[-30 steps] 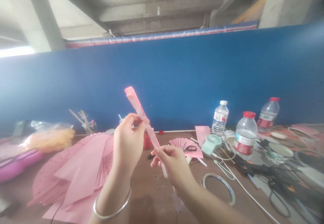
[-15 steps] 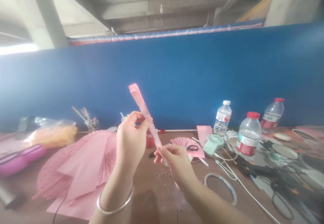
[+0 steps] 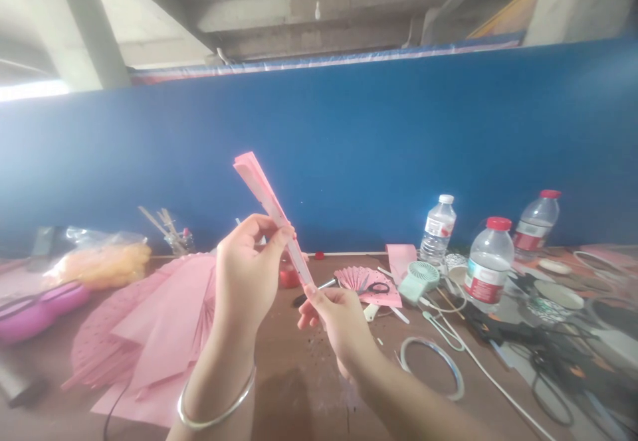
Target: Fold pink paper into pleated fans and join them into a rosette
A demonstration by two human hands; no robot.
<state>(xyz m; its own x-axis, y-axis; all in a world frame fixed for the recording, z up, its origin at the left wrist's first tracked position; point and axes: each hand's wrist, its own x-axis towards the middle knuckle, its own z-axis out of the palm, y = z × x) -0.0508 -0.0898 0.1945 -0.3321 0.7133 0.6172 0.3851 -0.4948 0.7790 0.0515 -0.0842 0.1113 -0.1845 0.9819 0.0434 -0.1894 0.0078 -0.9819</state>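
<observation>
A narrow pleated strip of folded pink paper (image 3: 262, 185) is held up slantwise over the table, its upper end slightly fanned. My left hand (image 3: 249, 268) pinches it near the middle between thumb and fingers. Lower down, my right hand (image 3: 339, 315) grips its bottom end with thumb and forefinger. On the table to the left lies a heap of pink paper sheets and pleated fans (image 3: 164, 321). Beyond my right hand, black-handled scissors (image 3: 376, 287) rest on a small pink pleated fan (image 3: 351, 277).
A mint handheld fan (image 3: 420, 281), a roll of tape (image 3: 457, 378) and a clear bottle with a red cap (image 3: 490, 265) stand or lie on the right, among cables. On the left are a bag of yellow material (image 3: 100, 265) and a purple case (image 3: 42, 311). A blue partition (image 3: 319, 129) rises behind.
Both hands have shifted a little left with the folded paper. The strip leans further left, and its top end has spread slightly wider. More of the scissors shows now.
</observation>
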